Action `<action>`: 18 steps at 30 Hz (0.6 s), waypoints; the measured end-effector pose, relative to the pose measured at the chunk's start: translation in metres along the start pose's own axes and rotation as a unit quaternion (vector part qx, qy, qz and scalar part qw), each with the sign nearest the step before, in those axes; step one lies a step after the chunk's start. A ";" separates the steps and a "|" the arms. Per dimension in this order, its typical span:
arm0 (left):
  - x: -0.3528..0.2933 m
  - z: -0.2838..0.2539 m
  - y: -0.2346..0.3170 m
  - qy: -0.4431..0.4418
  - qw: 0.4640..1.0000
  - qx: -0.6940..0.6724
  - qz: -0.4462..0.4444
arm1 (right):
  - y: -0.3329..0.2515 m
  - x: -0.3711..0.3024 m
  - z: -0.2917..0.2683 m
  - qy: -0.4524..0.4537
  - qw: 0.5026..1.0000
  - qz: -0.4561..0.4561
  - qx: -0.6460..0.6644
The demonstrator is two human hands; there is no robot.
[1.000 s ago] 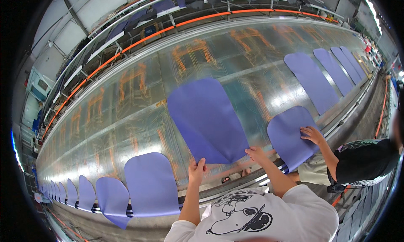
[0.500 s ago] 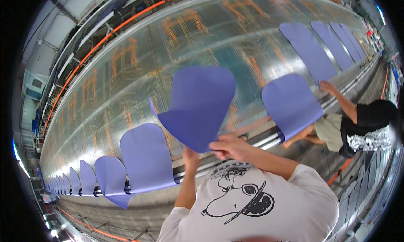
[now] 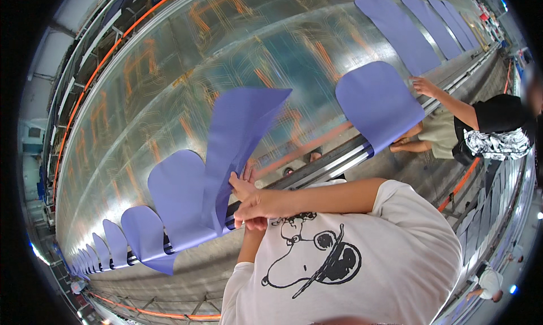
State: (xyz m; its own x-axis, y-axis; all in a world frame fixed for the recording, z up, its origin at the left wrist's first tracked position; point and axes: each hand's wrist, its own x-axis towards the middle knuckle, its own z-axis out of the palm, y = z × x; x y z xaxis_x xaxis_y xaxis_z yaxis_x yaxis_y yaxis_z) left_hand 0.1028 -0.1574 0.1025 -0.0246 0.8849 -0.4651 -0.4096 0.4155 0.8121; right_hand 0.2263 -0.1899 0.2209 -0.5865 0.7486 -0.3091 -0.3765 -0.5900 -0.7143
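A thin purple sheet [image 3: 229, 132] with rounded ends stands bent upward over the glass-like table, its upper right corner flaring out and blurred. Its lower end overlaps a similar purple sheet [image 3: 175, 183] lying on the table to the left. My left hand [image 3: 244, 183] is at the raised sheet's right edge, fingers stretched and apart. Crossing in front of my left wrist, my right hand [image 3: 259, 206] has its fingers curled just right of the sheet's lower end; what they hold, if anything, is hidden.
Several more purple sheets hang over the table's near metal rail [image 3: 339, 161], trailing off left. Another purple sheet [image 3: 380, 101] lies to the right. A co-worker's hand [image 3: 424, 87] reaches to the table beyond it. An orange rail [image 3: 107, 59] runs along the far side.
The raised sheet has swung left and folded narrower, now overlapping its neighbour. My right hand has moved left across my left wrist. My left hand has moved up along the sheet's edge.
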 end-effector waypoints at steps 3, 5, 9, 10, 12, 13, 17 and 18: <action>0.018 -0.002 -0.015 0.044 0.999 -0.022 -0.022 | -0.001 -0.009 -0.048 0.126 0.989 -0.030 -0.074; 0.007 0.001 -0.001 0.032 0.998 -0.051 0.010 | -0.004 -0.024 -0.094 0.281 0.953 -0.030 -0.113; -0.025 -0.023 0.007 -0.068 0.926 0.364 0.072 | 0.076 -0.066 -0.195 0.580 0.795 -0.138 0.111; -0.025 -0.018 0.002 -0.092 0.877 0.458 0.112 | 0.109 -0.090 -0.256 0.551 0.810 -0.129 0.151; -0.021 0.003 0.005 -0.019 0.932 0.361 -0.042 | 0.075 -0.084 -0.249 0.531 0.825 -0.045 0.191; -0.023 0.009 0.014 0.002 0.936 0.336 -0.102 | 0.074 -0.076 -0.242 0.534 0.827 -0.042 0.174; -0.038 0.026 0.069 -0.145 0.903 0.398 0.070 | 0.063 -0.047 -0.244 0.452 0.867 -0.054 0.204; -0.044 0.030 0.085 -0.149 0.917 0.366 0.054 | 0.064 -0.040 -0.252 0.430 0.872 -0.067 0.222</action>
State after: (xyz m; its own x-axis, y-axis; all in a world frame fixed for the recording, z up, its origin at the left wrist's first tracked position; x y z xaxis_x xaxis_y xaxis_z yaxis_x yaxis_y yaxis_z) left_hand 0.0965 -0.1545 0.2027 0.2662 0.9022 -0.3394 0.3041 0.2555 0.9177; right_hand 0.4067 -0.1814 0.0296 0.1671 0.6578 -0.7344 -0.7538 -0.3949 -0.5252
